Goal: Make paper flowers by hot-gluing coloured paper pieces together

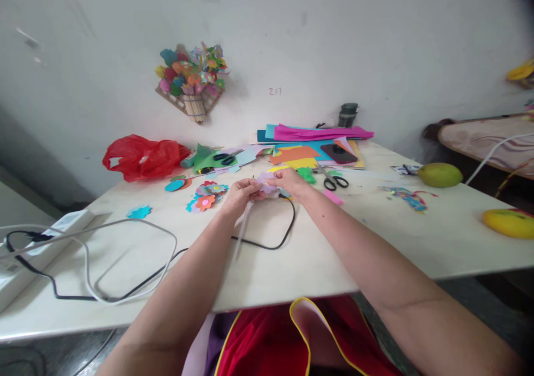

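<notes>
Lilac paper flower [267, 182] between two hands, centre of the frame.
Left hand [247, 190] and right hand [291, 182] each pinch it, fingertips closed on its edges.

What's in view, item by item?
White table: one, centre.
Red plastic bag: one, back left.
Paper flower bouquet: one, multicoloured, wall.
Coloured paper sheets: several, table back.
Black handled scissors: two, mid back.
Dark rectangular phone: one, on sheets.
Dark cylindrical cup: one, back.
Yellowish oval fruits: two, right.
White power strip: one, left.
White and black cables: several, left to centre.
Paper flower cutouts: several, multicoloured, left.
Patterned cushioned furniture: one, pinkish, right.
Red cloth: one, yellow edged, lap.
Lilac paper flower: one, centre.
Left hand, right hand: one each, on flower.
</notes>
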Available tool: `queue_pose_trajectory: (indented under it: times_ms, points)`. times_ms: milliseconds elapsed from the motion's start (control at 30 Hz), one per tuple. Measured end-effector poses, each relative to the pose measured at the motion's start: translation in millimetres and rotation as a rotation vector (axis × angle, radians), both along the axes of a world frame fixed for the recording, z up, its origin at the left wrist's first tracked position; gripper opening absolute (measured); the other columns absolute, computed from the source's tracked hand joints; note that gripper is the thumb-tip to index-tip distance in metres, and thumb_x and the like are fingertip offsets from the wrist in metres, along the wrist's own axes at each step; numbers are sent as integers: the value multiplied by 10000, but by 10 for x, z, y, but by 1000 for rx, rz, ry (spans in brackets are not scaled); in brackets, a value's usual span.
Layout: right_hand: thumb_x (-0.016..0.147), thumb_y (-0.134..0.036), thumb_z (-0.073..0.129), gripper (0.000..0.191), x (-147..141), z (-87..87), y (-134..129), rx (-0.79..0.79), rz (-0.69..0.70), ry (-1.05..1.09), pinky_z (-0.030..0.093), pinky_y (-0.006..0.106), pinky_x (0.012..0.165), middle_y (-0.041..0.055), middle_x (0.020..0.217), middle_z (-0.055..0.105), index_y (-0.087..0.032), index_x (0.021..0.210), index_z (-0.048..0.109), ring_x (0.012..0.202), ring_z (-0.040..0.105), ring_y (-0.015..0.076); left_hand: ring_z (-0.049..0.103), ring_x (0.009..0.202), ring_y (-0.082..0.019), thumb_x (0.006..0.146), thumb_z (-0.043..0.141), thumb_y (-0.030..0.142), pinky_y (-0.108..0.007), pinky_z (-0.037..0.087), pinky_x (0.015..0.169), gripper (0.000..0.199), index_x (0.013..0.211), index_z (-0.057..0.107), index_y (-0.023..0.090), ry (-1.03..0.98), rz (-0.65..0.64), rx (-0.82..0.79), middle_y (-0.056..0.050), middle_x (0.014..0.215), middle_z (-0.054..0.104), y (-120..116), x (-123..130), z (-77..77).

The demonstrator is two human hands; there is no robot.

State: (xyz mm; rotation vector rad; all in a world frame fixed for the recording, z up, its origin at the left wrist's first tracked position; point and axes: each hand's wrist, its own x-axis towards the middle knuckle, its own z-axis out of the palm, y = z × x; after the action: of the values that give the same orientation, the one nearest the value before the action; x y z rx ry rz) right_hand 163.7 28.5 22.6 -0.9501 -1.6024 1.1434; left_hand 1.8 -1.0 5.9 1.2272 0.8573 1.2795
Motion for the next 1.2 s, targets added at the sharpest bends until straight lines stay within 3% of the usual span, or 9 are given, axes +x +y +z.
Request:
queue_pose_trajectory:
  times_ms: [333,600,933,1100,1200]
  points:
    - [610,-544,639,413,88,83,-23,-55,119,8,314,265,588,2,567,533,-133,601,606,595,442,111,628,548,-148,579,744,289,-272,504,606,255,665,568,125,-8,22,3,-39,569,648,15,-21,-1]
    - [508,-450,729,350,51,50,-14,-59,59,6,315,254,564,-18,533,527,-135,546,581,545,414,91,626,565,-149,575,743,296,-282,503,619,258,667,574,125,-3,29,5,-40,584,647,-4,-11,9]
    - [541,-398,713,308,27,-12,26,-2,-10,-52,284,247,514,-46,479,421,-163,512,515,509,370,90,639,587,-168,604,713,316,-298,516,620,256,701,575,123,-36,-14,-4,-39,585,640,0,-10,7]
    - [549,-387,709,288,4,-4,9,17,-50,-129,263,242,500,-52,480,429,-154,531,540,492,356,80,633,566,-160,593,734,335,-283,512,601,282,681,581,115,-12,22,10,-32,568,628,3,-5,8]
    - [558,-428,707,312,22,6,9,24,6,-108,295,242,524,-38,507,488,-155,545,558,518,408,92,628,563,-151,593,740,351,-276,507,597,299,689,584,115,-2,50,23,-38,586,637,5,-1,7]
